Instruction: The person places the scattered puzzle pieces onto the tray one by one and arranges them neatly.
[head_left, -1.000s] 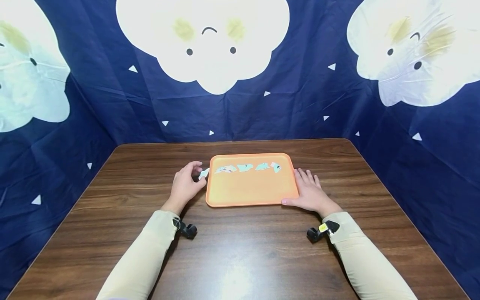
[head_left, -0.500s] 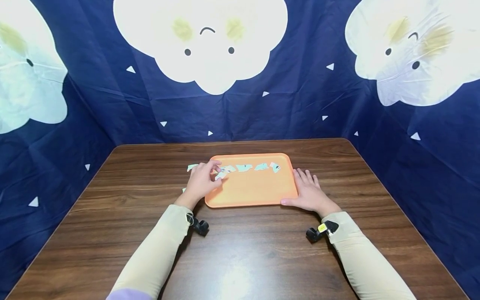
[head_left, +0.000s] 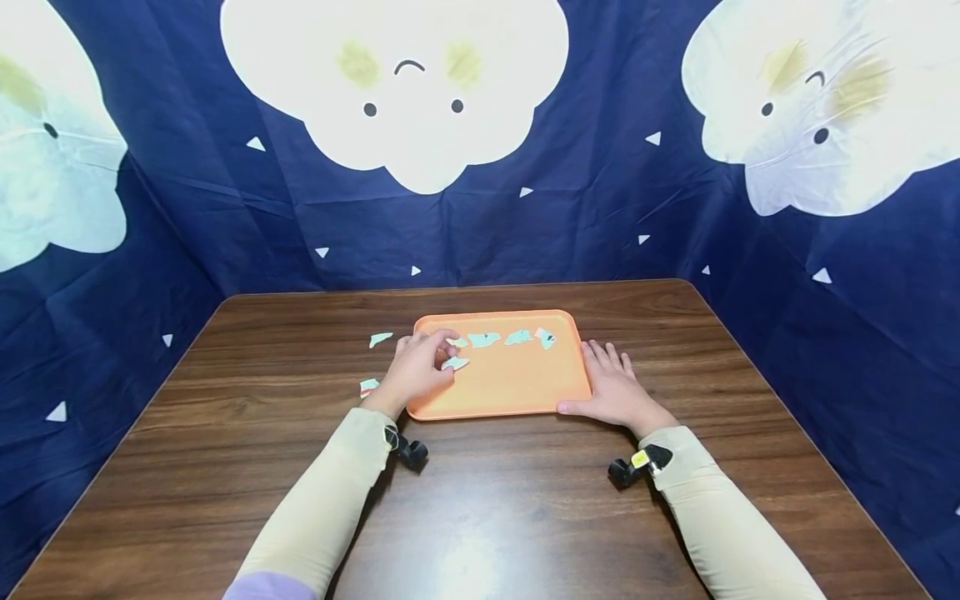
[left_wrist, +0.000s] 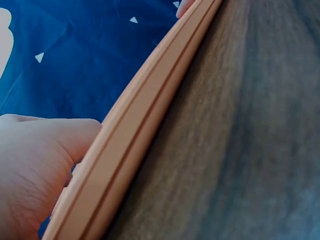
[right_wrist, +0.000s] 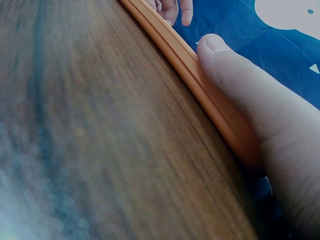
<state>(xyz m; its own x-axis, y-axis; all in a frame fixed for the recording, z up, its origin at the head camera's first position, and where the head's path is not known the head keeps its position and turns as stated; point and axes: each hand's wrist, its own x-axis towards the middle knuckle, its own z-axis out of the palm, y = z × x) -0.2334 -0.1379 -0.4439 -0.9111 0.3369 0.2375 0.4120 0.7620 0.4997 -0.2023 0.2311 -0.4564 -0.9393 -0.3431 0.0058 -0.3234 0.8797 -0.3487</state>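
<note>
A pale green-white piece (head_left: 455,364), flat and irregular in outline, is over the left part of an orange rectangular tray (head_left: 517,383), just in front of the row there. The left hand (head_left: 415,367) reaches over the tray's left side with its fingers bent, pinching that piece between thumb and fingers; whether the piece touches the tray is too small to tell. The right hand (head_left: 609,385) lies along the tray's right side, fingers extended and slightly apart, its thumb against the near right corner; the right wrist view shows this thumb on the rim.

Across the upper half of the tray runs a row of similar pieces: one partly hidden by the left hand, then a mint piece (head_left: 483,340), another mint piece (head_left: 518,337) and, nearest the right end, a piece with dark and pinkish marks (head_left: 546,338).

Left of the tray, a slim pale piece (head_left: 380,339) and a red-marked piece (head_left: 369,387) lie on the brown wood-grain table (head_left: 225,467). Cream sleeves (head_left: 322,492) cover both forearms, with a black camera (head_left: 412,454) at each wrist. Behind hangs a navy curtain (head_left: 187,208) printed with frowning white clouds (head_left: 420,133) and small white triangles.
</note>
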